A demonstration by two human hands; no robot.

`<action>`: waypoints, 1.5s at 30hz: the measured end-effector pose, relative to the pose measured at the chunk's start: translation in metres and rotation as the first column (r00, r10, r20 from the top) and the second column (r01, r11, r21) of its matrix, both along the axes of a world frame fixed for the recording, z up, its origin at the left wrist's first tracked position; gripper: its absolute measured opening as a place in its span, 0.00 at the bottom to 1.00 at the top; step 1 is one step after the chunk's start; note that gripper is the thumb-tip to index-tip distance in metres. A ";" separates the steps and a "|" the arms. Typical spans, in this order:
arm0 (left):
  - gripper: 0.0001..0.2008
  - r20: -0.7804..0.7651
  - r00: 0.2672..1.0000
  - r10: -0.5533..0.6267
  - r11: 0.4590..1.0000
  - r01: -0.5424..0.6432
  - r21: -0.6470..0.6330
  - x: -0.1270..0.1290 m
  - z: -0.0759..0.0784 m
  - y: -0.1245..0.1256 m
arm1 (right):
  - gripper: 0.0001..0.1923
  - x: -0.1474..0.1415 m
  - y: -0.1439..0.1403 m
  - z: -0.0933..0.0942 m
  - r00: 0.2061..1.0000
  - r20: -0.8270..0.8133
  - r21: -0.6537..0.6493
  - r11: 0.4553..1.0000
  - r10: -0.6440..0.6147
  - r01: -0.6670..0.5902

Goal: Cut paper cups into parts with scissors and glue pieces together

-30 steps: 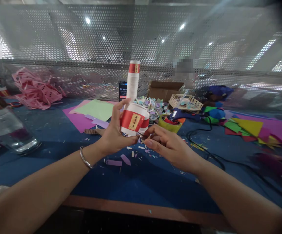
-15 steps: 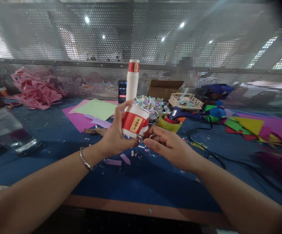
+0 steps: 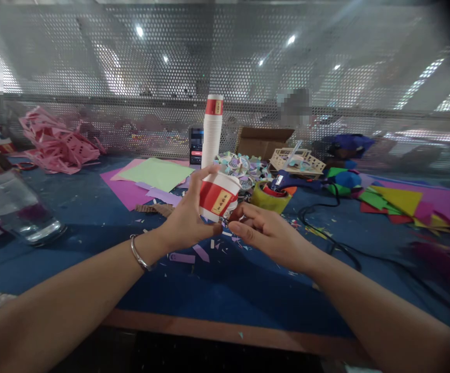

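The left hand (image 3: pixel 184 221), curved wide, holds a tilted red-and-white paper cup (image 3: pixel 216 197) above the middle of the blue table (image 3: pixel 225 298). The right hand (image 3: pixel 267 234), fingers curled, lies at the cup's lower right; whether it grips anything cannot be told. A cup stack (image 3: pixel 212 132) stands farther back.

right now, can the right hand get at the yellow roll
Probably yes: the yellow roll stands just beyond the right hand, and the paper cup in the left hand is off to one side. The dark blue tool seems to rest at the roll's far rim, which might hinder lifting.
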State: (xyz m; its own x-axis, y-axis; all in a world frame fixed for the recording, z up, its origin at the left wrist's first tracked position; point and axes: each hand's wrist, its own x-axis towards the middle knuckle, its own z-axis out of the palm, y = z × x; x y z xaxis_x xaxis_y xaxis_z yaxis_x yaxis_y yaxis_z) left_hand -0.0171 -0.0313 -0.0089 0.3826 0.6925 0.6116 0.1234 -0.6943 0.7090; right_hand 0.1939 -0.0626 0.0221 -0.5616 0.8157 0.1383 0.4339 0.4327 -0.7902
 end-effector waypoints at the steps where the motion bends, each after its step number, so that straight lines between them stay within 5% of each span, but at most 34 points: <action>1: 0.52 -0.027 0.999 0.029 0.999 -0.028 0.039 0.001 0.000 -0.001 | 0.16 -0.001 0.000 0.000 1.000 0.002 0.008 1.000 -0.001 0.001; 9: 0.50 0.010 0.998 -0.055 0.992 0.056 -0.115 0.004 0.004 -0.001 | 0.17 -0.005 0.001 -0.004 0.996 -0.083 -0.028 1.000 -0.011 0.009; 19: 0.52 0.003 0.996 -0.090 0.976 0.089 -0.200 -0.001 0.010 -0.004 | 0.21 -0.005 0.001 -0.006 0.980 -0.198 -0.337 0.940 -0.023 -0.046; 26: 0.51 -0.079 0.993 -0.091 0.980 0.075 -0.186 -0.005 0.014 -0.005 | 0.18 -0.010 0.001 -0.015 0.938 -0.345 -0.436 0.892 -0.043 -0.120; 33: 0.56 0.048 0.973 -0.226 0.876 0.225 -0.426 -0.014 0.025 -0.006 | 0.19 -0.009 0.001 -0.011 0.916 -0.393 -0.447 0.887 -0.083 -0.112; 40: 0.27 0.028 0.931 -0.363 0.795 0.325 -0.512 -0.023 0.036 0.001 | 0.19 -0.009 0.001 -0.009 0.903 -0.416 -0.478 0.871 -0.110 -0.115; 45: 0.24 0.052 0.935 -0.352 0.775 0.322 -0.544 -0.021 0.035 -0.001 | 0.18 -0.009 0.001 -0.011 0.892 -0.434 -0.484 0.868 -0.126 -0.113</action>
State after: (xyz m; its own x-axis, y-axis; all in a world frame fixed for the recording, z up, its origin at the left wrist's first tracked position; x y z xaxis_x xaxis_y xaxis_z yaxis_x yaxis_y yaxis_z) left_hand -0.0381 -0.0325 0.0262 0.6728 0.7232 0.1558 -0.0010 -0.2097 0.9778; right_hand 0.1852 -0.0616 0.0115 -0.5324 0.8452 -0.0457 -0.0071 -0.0585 -0.9983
